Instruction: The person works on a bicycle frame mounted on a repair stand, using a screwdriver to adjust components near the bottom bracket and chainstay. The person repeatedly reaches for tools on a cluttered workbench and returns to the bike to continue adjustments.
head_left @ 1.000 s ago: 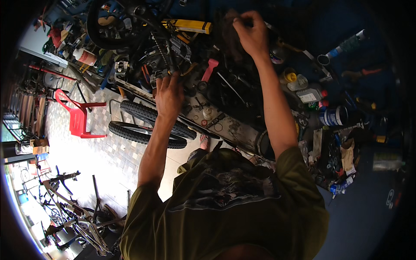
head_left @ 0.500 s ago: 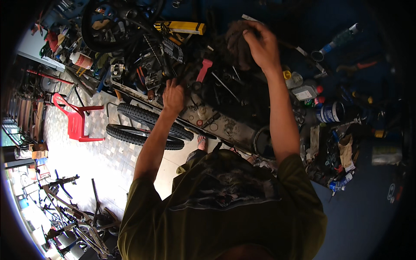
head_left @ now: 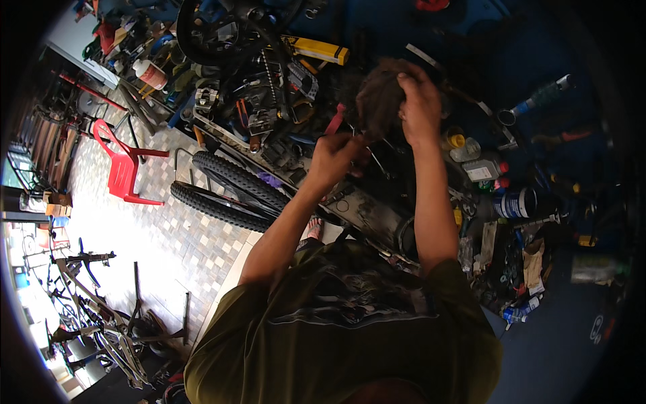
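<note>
My right hand (head_left: 421, 111) is closed round a crumpled brown rag (head_left: 380, 99), raised over the cluttered workbench (head_left: 360, 210). Lower and to its left, my left hand (head_left: 334, 160) has its fingers curled together just below the rag. Shadow hides what those fingers hold, if anything. Past the left knuckles shows part of a pinkish-red tool handle (head_left: 336, 119). A thin metal rod (head_left: 375, 160) lies on the bench between my two hands.
Bicycle tyres (head_left: 229, 210) stand at the bench's near side, and a red plastic chair (head_left: 124, 168) is on the tiled floor. Bottles, including a grey one (head_left: 484, 170), and a white-and-blue tub (head_left: 516, 202) stand right. A yellow box (head_left: 316, 50) lies at the back.
My left hand has moved right, from the left part of the bench to just below the rag. The right hand still holds the rag, now slightly lower. The whole view has shifted.
</note>
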### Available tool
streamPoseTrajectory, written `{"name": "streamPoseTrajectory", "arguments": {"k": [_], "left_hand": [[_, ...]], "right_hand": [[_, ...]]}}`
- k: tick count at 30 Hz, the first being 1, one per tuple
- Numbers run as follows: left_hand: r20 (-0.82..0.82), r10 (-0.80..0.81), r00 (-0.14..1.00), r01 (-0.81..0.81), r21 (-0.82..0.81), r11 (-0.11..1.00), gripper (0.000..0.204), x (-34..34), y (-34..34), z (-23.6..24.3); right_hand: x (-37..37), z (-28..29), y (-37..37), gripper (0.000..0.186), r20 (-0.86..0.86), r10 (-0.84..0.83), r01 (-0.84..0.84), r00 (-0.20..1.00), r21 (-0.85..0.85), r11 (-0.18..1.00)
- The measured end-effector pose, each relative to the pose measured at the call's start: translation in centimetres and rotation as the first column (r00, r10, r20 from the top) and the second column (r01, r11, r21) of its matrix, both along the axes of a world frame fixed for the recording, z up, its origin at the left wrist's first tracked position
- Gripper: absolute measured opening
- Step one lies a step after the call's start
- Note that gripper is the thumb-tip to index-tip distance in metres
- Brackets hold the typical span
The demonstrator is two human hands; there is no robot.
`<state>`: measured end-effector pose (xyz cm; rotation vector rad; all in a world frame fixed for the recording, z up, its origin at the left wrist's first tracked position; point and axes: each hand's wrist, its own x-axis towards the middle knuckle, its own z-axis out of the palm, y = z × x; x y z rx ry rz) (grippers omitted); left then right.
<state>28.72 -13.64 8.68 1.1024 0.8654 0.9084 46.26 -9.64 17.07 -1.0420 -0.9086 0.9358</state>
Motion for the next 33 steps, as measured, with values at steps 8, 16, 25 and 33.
{"name": "streamPoseTrajectory", "arguments": {"k": [8,16,25,33], "left_hand": [[-0.158,0.149,0.976,-0.166,-0.103,0.981,0.047,-12.5,-4.7,-2.4],[-0.545,0.643,0.538,-0.368,0.534,0.761,0.046,-22.9,1.3,-1.9],[-0.551,0.721,0.419,-0.229,0.705,0.672,0.069,-22.8,8.3,-1.3],[-0.566,0.103,0.818,0.26,0.524,0.811,0.043,-18.4,2.8,7.4]], "right_hand": [[5.3,2.1,-1.2,0.023,-0.024,-0.197,0.197,0.98,0.029,0.98],[1.9,3.5,-3.5,0.025,0.186,0.067,-0.096,0.98,0.15,0.984],[-6.2,3.0,-4.4,0.024,0.272,0.385,-0.42,0.882,0.083,0.904],[-11.8,2.6,-5.2,0.036,0.563,0.408,-0.44,0.719,-0.086,0.894]]}}
